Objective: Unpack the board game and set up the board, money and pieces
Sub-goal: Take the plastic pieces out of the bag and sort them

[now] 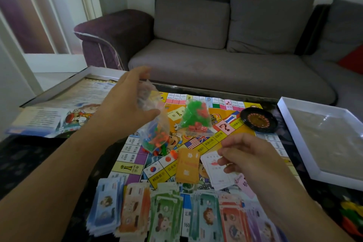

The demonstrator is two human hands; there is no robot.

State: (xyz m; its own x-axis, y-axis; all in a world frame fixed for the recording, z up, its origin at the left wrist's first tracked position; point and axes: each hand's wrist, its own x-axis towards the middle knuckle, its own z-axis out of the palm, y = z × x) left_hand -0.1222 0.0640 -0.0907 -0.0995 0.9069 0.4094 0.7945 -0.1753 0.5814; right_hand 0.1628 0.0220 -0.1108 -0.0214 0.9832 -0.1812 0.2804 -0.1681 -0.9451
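The colourful game board point(247, 131) lies open on the dark table. My left hand point(127, 104) holds up a clear plastic bag point(155, 135) of small coloured pieces above the board's left side. A second bag of green and red pieces point(194, 118) rests on the board's middle. My right hand point(249, 155) hovers over the board's right part, its curled fingers touching a stack of white cards point(214, 173). An orange card stack point(186, 165) sits just left of it. Several stacks of paper money point(163, 212) line the board's near edge.
A black roulette wheel point(259, 120) sits at the board's far right. The white box tray point(322, 139) lies on the table's right, the box lid point(62, 108) with printed sheets on the left. Small coloured pieces point(351, 214) show at the right edge. A grey sofa point(216, 49) stands behind.
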